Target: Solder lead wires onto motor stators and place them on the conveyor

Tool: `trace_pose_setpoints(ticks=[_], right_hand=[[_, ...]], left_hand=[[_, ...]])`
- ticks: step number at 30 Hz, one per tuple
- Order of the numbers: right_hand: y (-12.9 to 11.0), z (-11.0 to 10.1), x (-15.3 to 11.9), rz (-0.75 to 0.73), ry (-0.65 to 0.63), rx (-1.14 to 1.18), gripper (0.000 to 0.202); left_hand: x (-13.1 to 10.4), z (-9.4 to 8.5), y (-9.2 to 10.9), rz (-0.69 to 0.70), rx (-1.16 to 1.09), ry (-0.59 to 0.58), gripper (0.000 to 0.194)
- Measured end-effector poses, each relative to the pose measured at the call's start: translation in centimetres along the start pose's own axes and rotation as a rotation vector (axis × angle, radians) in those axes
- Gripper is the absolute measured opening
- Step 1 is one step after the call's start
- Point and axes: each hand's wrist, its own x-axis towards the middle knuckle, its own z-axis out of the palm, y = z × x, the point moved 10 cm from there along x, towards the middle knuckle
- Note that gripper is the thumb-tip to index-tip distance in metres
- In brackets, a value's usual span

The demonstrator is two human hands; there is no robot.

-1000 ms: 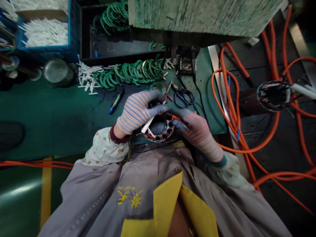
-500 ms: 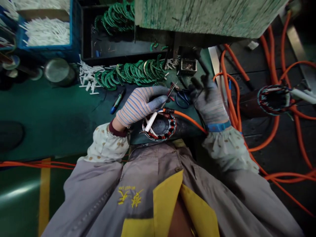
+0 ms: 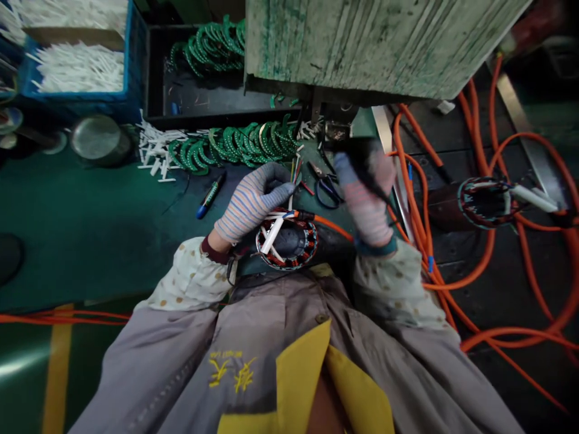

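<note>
My left hand point(image 3: 257, 198), in a striped glove, pinches a small bundle of thin coloured wires point(image 3: 296, 170) whose ends point up. Just below it lies a round wound coil part point(image 3: 310, 247) with a white sleeve point(image 3: 272, 235) across its opening and an orange cable point(image 3: 333, 226) running off to the right. To the right, my gloved right hand point(image 3: 367, 196) is blurred, its fingers wrapped round a dark tool point(image 3: 362, 160). Blue-handled scissors or cutters point(image 3: 327, 191) rest on the green table between the hands.
Green curved pieces point(image 3: 253, 143) and white tubes point(image 3: 154, 147) lie behind my hands. A blue marker point(image 3: 210, 196) and a metal tin point(image 3: 100, 140) are at left. Orange cables point(image 3: 425, 223) and a second coil part point(image 3: 482, 202) are at right.
My right hand has moved left, closer to the wires, with the dark tool now in its grip. My left hand still pinches the wires. The whole view has shifted slightly.
</note>
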Motion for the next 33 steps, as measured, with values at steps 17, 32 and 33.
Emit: trace_pose_setpoints(ticks=[17, 32, 33], right_hand=[[-4.1, 3.2, -6.0, -0.307, 0.308, -0.291, 0.041], [-0.2, 3.9, -10.3, -0.314, 0.107, -0.398, 0.034], [-0.2, 4.1, -10.1, -0.301, 0.089, -0.407, 0.035]], left_hand=[[0.1, -1.0, 0.6, 0.031, 0.186, 0.104, 0.038], [1.4, -0.3, 0.6, 0.104, 0.778, -0.048, 0.011], [1.5, -0.3, 0.6, 0.108, 0.776, -0.054, 0.012]])
